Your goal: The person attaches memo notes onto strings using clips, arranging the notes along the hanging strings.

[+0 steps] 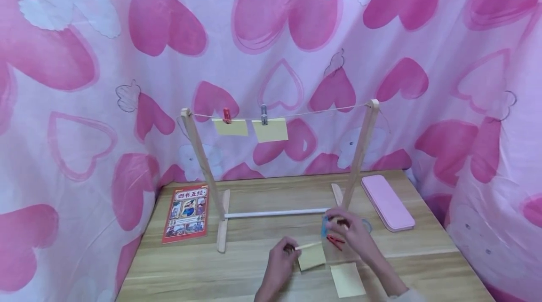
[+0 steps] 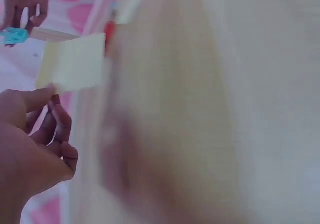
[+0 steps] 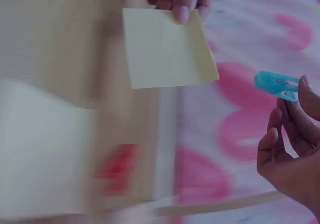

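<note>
My left hand (image 1: 281,260) pinches a yellow sticky note (image 1: 312,257) by its edge; the note has a folded strip along one side. A blue clothespin (image 3: 277,83) is pinched between thumb and fingers of my right hand (image 1: 345,229), a short way right of the note. Below the right hand lies a red clothespin (image 1: 336,242) on the table. Another yellow sticky note (image 1: 348,280) lies flat near the right forearm. On the string (image 1: 322,111) hang two more notes, one under a red clothespin (image 1: 227,115), the other under a grey clothespin (image 1: 264,115).
A wooden frame with two posts (image 1: 362,151) and a white crossbar (image 1: 275,212) stands mid-table. To its left is a red book (image 1: 186,212), to its right a pink case (image 1: 387,202). A pink heart-patterned curtain (image 1: 262,67) hangs behind the table (image 1: 178,269).
</note>
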`<move>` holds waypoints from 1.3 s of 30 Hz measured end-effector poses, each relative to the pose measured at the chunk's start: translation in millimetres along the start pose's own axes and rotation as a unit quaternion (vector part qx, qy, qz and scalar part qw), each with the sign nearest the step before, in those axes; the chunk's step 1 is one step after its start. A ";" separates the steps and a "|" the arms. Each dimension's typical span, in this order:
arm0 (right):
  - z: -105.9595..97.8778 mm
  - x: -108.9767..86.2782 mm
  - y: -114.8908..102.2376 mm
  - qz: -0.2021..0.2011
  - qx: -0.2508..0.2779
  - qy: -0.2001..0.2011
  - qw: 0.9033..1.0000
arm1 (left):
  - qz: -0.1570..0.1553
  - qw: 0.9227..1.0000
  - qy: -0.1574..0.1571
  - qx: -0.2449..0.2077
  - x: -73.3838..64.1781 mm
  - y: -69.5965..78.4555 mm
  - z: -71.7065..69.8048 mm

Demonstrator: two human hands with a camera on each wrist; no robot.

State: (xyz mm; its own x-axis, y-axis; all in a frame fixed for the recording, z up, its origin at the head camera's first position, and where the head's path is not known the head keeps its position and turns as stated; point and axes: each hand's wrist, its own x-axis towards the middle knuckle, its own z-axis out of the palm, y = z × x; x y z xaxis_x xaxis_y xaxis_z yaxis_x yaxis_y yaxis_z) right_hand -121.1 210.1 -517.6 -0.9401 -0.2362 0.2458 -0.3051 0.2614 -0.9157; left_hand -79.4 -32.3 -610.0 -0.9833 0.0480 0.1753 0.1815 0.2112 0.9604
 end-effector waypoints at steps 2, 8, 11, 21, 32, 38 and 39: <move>-7.5 17.0 -26.0 -0.031 -0.019 0.014 0.999 | -0.013 1.000 0.006 -0.024 17.0 26.4 -7.7; -22.1 67.5 -119.0 -0.118 -0.037 0.054 0.991 | -0.003 0.997 0.057 -0.044 77.1 113.6 -29.5; -28.7 90.0 -162.1 -0.148 0.004 0.075 0.986 | 0.018 0.994 0.085 -0.073 101.4 149.6 -36.2; -49.9 159.8 -240.9 -0.206 0.005 0.122 0.971 | 0.050 0.966 0.184 -0.174 150.1 228.8 -36.5; -51.7 195.6 -244.9 -0.161 -0.034 0.094 0.982 | 0.064 0.945 0.221 -0.231 166.2 255.4 -25.1; -52.3 204.0 -241.7 -0.160 -0.040 0.087 0.982 | 0.061 0.938 0.233 -0.248 172.0 258.3 -21.7; -52.1 204.7 -241.6 -0.160 -0.043 0.085 0.982 | 0.061 0.937 0.236 -0.251 172.9 258.7 -21.4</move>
State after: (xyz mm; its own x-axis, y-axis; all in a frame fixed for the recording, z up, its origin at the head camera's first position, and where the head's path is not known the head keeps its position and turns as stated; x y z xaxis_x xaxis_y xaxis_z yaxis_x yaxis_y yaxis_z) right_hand -247.7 147.4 -229.5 -0.8030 -0.1623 0.5735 -0.5948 0.2786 -0.7540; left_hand -202.6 9.8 -326.6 -0.8716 -0.4202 0.2524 0.3819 -0.2593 0.8871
